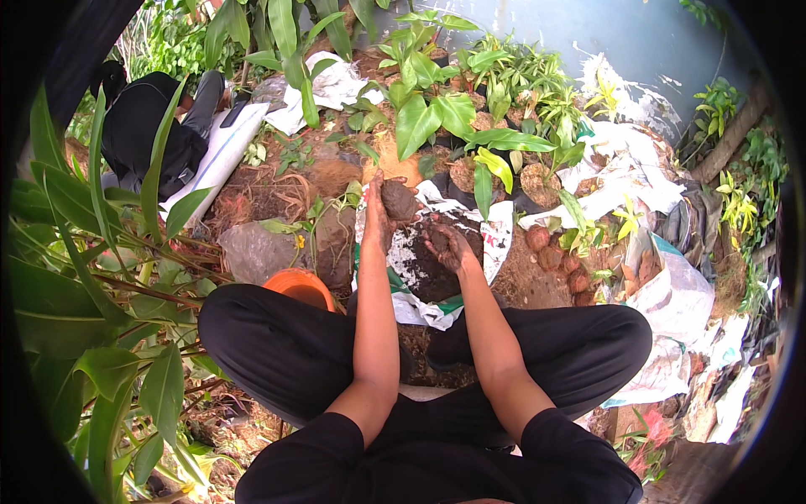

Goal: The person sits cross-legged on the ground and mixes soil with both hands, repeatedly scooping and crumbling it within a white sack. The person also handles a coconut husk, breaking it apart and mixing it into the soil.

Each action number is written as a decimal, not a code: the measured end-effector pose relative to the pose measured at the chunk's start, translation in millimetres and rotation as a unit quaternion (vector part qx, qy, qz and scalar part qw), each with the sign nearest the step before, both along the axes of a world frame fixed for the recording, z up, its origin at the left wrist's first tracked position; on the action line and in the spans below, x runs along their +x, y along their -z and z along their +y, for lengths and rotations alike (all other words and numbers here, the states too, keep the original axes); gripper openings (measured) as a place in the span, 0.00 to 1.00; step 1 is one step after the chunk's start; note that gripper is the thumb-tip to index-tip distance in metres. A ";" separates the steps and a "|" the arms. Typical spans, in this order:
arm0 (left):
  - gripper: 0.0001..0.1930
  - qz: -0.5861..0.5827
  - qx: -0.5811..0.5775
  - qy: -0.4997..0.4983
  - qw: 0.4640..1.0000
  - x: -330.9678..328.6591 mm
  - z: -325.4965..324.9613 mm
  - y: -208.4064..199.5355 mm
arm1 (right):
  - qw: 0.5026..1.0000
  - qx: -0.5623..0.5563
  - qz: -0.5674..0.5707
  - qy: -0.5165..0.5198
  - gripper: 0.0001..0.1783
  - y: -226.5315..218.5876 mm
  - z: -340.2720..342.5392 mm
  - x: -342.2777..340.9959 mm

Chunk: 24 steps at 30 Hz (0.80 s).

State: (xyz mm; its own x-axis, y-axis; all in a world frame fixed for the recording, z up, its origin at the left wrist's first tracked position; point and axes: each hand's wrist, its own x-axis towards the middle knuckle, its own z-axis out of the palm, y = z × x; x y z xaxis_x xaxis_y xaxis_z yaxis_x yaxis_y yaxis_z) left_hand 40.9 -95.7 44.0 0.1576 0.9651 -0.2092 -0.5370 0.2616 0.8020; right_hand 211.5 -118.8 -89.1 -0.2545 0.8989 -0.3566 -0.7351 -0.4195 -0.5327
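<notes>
My left hand point(378, 217), smeared with soil, holds a rounded clump of dark, wet soil point(400, 201) against its palm and fingers. To its right and slightly nearer, my right hand point(450, 247) is half curled with its fingers apart, dirt coating them. Beneath both hands, a white sack with green and red print point(500, 239) lies spread between my legs. A heap of dark soil point(435, 281) rests on it, partly hidden by my right hand.
An orange pot point(300, 287) stands by my left knee. Potted plants point(537, 183) line the far side before a grey wall point(546, 38). Brown husks point(550, 259) lie right of the sack. Large leaves point(71, 277) crowd the left, where another person point(147, 126) crouches farther off.
</notes>
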 end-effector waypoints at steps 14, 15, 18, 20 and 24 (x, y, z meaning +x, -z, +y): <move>0.35 0.049 0.020 -0.001 0.999 5.9 -5.2 -12.1 | 0.978 -0.080 -0.193 0.023 0.26 -9.4 10.1 -14.7; 0.34 0.038 0.019 -0.004 0.999 5.5 -4.6 -11.1 | 0.969 -0.088 -0.230 0.021 0.26 -9.4 11.3 -18.1; 0.31 0.017 0.016 -0.012 1.000 3.0 -4.4 -7.7 | 0.943 -0.097 -0.318 0.027 0.25 -18.3 11.3 -31.4; 0.32 0.019 0.014 -0.008 1.000 4.5 -6.3 -8.4 | 0.951 -0.062 -0.302 -0.010 0.24 -13.1 11.0 -27.3; 0.34 0.025 0.016 -0.003 1.000 8.0 -5.2 -7.2 | 0.970 -0.028 -0.233 -0.055 0.22 2.6 19.9 -17.0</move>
